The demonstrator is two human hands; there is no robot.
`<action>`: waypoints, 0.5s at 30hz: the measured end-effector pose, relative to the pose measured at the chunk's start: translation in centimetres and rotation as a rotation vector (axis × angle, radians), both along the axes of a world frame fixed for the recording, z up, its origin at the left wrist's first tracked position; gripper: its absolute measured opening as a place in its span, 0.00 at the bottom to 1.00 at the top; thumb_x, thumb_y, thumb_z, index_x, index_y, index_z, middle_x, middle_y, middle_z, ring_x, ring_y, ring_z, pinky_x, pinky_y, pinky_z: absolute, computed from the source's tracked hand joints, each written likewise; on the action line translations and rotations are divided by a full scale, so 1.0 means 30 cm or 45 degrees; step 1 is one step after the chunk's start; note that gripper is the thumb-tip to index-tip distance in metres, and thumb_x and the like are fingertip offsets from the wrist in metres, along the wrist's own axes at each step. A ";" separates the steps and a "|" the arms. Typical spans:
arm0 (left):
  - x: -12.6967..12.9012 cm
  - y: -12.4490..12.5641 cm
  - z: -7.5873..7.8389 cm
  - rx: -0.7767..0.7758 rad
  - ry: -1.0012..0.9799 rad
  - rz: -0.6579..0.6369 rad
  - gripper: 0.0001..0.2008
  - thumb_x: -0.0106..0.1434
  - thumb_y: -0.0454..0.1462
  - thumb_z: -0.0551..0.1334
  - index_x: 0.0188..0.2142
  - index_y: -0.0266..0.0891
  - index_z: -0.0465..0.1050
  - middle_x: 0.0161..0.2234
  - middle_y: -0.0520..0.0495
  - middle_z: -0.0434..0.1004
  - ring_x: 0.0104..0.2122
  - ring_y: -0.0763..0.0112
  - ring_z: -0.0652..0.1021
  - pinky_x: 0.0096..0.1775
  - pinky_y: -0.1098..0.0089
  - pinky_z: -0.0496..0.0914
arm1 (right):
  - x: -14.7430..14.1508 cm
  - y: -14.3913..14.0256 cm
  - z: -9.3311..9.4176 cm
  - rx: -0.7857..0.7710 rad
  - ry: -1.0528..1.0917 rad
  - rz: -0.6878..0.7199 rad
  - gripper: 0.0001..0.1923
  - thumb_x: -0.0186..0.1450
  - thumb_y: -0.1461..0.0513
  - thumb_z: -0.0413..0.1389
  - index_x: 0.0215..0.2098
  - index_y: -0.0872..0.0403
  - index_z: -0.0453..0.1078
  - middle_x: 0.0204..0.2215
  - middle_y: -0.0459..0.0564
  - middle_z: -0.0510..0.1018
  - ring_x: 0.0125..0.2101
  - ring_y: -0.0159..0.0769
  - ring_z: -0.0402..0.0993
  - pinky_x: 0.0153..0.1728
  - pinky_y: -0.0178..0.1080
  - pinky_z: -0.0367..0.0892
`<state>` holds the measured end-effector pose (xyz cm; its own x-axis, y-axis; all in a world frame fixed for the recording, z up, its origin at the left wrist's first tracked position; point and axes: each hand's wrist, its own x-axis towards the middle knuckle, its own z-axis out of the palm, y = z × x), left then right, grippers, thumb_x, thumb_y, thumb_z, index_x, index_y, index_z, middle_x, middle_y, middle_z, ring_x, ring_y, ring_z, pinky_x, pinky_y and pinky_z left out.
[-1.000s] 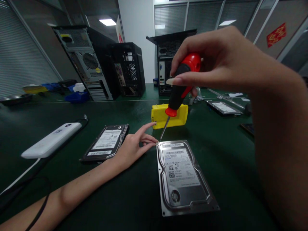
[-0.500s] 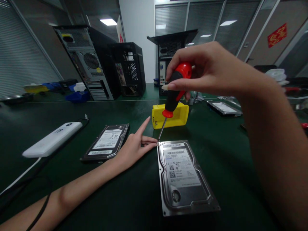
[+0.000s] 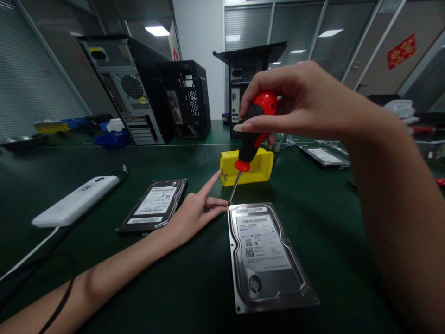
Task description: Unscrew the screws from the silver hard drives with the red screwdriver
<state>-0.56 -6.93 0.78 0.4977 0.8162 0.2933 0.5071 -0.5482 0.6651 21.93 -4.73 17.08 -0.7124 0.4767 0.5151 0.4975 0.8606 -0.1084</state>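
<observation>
My right hand (image 3: 281,102) is wrapped round the red and black handle of a screwdriver (image 3: 251,134). Its shaft slants down to the far left corner of a silver hard drive (image 3: 266,253), which lies label up on the green table. At that same corner, my left hand (image 3: 198,208) brings its thumb and another finger together beside the screwdriver's tip. One finger of this hand stretches away toward a yellow plastic bin (image 3: 262,168). Whatever lies between the pinching fingertips is too small to make out.
A second hard drive (image 3: 155,204) lies beside my left forearm, with a white power bank (image 3: 76,202) and its cable farther left. Black computer cases (image 3: 189,99) stand at the back. Another drive (image 3: 324,156) lies beyond my right arm. A blue bin (image 3: 111,139) sits at back left.
My left hand's outstretched finger has shifted slightly toward the yellow bin and now appears to meet its edge. The screwdriver and hard drive look almost unmoved.
</observation>
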 end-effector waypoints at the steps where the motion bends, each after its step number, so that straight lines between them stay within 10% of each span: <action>1: -0.001 0.000 -0.002 0.005 0.006 -0.005 0.37 0.62 0.35 0.59 0.64 0.41 0.36 0.41 0.48 0.80 0.44 0.67 0.78 0.49 0.63 0.70 | 0.000 0.000 -0.001 0.009 0.006 0.003 0.19 0.57 0.48 0.55 0.38 0.52 0.69 0.34 0.47 0.73 0.27 0.30 0.69 0.23 0.32 0.64; 6: -0.022 0.010 0.014 -0.040 0.066 -0.019 0.35 0.63 0.36 0.58 0.63 0.44 0.39 0.43 0.50 0.79 0.44 0.70 0.78 0.48 0.65 0.70 | 0.003 -0.003 -0.001 0.058 -0.016 0.015 0.20 0.58 0.48 0.54 0.39 0.55 0.69 0.33 0.47 0.72 0.27 0.28 0.68 0.22 0.31 0.62; 11: -0.050 0.009 0.083 0.031 0.483 -0.121 0.14 0.61 0.40 0.60 0.47 0.43 0.70 0.40 0.49 0.76 0.41 0.66 0.76 0.42 0.66 0.69 | 0.015 -0.002 0.001 0.110 -0.007 0.026 0.19 0.58 0.52 0.56 0.39 0.58 0.70 0.32 0.46 0.71 0.28 0.25 0.65 0.22 0.27 0.60; 15: -0.048 -0.004 0.106 0.076 0.646 -0.233 0.09 0.60 0.41 0.61 0.40 0.42 0.73 0.39 0.49 0.72 0.42 0.65 0.72 0.42 0.67 0.66 | 0.026 -0.009 0.005 0.127 0.014 0.036 0.19 0.59 0.53 0.56 0.39 0.60 0.70 0.29 0.44 0.70 0.25 0.21 0.64 0.20 0.25 0.59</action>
<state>-2.00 -7.04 3.96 0.7215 0.6920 0.0220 0.6491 -0.6871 0.3265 22.71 -5.01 17.24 -0.7188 0.4021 0.5671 0.4719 0.8813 -0.0268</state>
